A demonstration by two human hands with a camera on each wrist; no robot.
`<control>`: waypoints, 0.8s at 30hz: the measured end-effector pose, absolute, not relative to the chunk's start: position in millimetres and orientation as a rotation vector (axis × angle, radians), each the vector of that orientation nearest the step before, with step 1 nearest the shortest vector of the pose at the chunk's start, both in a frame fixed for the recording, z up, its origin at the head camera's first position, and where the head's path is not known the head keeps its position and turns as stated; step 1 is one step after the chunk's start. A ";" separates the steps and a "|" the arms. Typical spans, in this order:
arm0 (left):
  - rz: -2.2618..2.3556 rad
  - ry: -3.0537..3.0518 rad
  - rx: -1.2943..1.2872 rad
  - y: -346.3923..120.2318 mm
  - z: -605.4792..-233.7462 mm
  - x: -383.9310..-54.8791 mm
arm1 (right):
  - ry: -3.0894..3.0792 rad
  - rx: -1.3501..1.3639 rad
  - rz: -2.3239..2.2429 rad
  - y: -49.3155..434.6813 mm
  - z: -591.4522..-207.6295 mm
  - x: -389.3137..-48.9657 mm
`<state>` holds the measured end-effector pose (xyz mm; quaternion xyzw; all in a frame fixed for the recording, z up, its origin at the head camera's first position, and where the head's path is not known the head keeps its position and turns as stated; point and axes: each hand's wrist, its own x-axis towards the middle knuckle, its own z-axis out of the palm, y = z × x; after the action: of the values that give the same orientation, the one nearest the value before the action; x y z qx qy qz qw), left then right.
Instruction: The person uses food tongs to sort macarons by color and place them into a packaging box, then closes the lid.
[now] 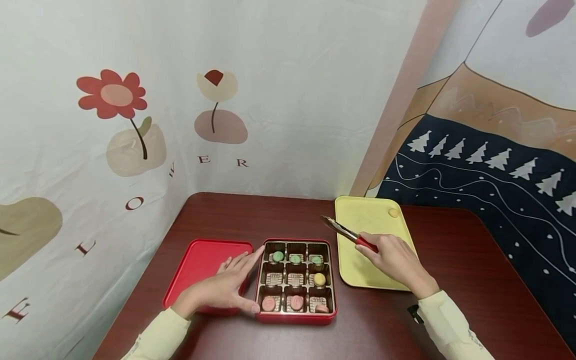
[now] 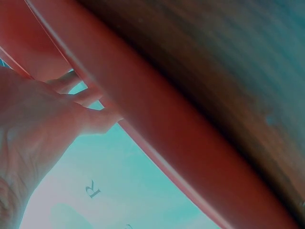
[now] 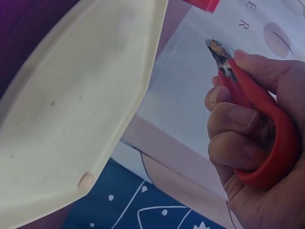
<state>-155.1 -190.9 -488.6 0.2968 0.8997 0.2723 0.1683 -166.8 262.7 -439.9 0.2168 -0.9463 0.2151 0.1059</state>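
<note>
My right hand [image 1: 392, 257] grips red-handled metal tongs [image 1: 344, 230] over the left part of a yellow tray [image 1: 364, 275]. In the right wrist view the fingers curl round the looped red handle [image 3: 286, 143]; nothing shows between the metal tips. My left hand [image 1: 227, 285] lies along the left side of a red box [image 1: 297, 318], fingers straight, thumb at its front left corner. The box has a gold divided insert. Three green round sweets [image 1: 278, 256] sit in the back row, one yellow sweet [image 1: 319, 279] middle right, three pink sweets [image 1: 296, 302] in front.
A red lid [image 1: 202, 265] lies partly under my left hand, left of the box. One small yellow sweet [image 1: 393, 213] rests in the tray's far right corner. The dark red table [image 1: 378, 325] meets printed curtains [image 1: 292, 125] at its back and sides.
</note>
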 end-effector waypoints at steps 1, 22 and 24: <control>0.774 2.559 0.843 -191.1 -488.8 -155.0 | -2.783 0.649 0.633 261.0 -439.9 -166.7; 0.769 2.566 0.840 -191.1 -488.6 -153.4 | -2.706 0.886 0.638 212.1 -441.6 -146.2; 0.770 2.566 0.842 -191.1 -488.2 -153.2 | -2.702 0.912 0.635 208.3 -442.0 -144.0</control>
<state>-153.2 -191.1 -488.2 0.2958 0.9011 0.2703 0.1659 -144.0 208.3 -442.0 0.3103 -0.9193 0.2161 0.1095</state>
